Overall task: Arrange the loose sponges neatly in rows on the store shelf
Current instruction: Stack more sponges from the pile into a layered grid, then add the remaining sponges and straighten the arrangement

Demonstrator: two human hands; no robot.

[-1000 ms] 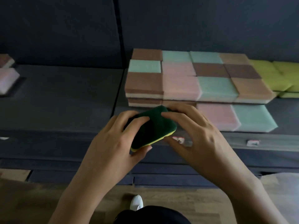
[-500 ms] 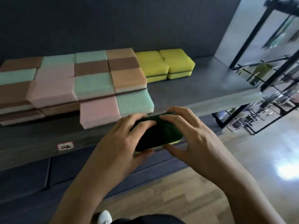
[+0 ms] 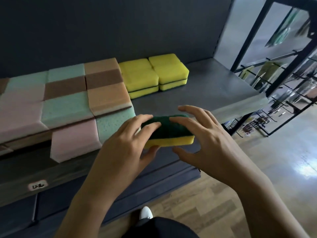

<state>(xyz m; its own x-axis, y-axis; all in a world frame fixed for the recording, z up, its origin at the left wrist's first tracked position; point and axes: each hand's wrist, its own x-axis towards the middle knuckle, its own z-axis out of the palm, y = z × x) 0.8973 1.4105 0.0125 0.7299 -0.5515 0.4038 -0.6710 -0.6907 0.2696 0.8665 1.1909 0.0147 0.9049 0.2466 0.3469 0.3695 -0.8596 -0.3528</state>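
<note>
A sponge with a dark green scouring top and a yellow body (image 3: 171,133) is held over the front edge of the grey shelf (image 3: 214,90). My left hand (image 3: 123,146) grips its left end, fingers on the green top and thumb under the yellow side. My right hand (image 3: 211,143) is at its right end with fingers spread; a fingertip touches the green top and the thumb hovers just below the edge. Yellow sponges (image 3: 154,74) stand stacked two high in two rows at the back of the shelf.
Pastel pink, green, orange and brown sponges (image 3: 68,107) fill the shelf's left part in stacked rows. Bare shelf lies right of the yellow stacks. A price label (image 3: 38,185) sits on the shelf front. A black wire rack (image 3: 283,100) stands to the right on wooden floor.
My view has swung right along the shelf. Both hands carried the sponge toward the bare area near the yellow stacks. My right hand has loosened from a grip to spread fingers.
</note>
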